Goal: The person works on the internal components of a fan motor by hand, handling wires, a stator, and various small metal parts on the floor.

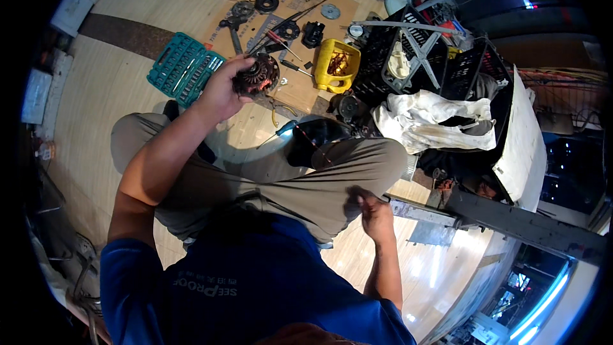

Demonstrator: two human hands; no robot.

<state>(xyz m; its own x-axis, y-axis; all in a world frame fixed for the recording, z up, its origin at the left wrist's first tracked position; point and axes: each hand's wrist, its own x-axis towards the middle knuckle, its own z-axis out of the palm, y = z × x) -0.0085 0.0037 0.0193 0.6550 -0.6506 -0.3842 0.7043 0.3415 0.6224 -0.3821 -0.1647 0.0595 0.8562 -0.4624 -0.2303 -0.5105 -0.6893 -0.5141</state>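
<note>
My left hand [223,89] grips a round, dark machine part with copper-coloured windings [257,74], raised above the floor ahead of me. By my right knee, my right hand [375,218] has its fingers curled; whether anything is inside them is too small to make out. Beyond the part lie a hammer [235,37], screwdrivers [278,42], round metal parts [267,2] and a black housing [312,34] on cardboard [227,0]. Pliers [274,115] and a blue-handled screwdriver [286,128] lie nearer my crossed legs [319,198].
An open teal socket case [185,68] lies at the left. A cut yellow jug [336,65] holding small parts stands right of the cardboard, beside black crates [377,64] and a white cloth [415,121]. A long metal bar [485,217] crosses the right side.
</note>
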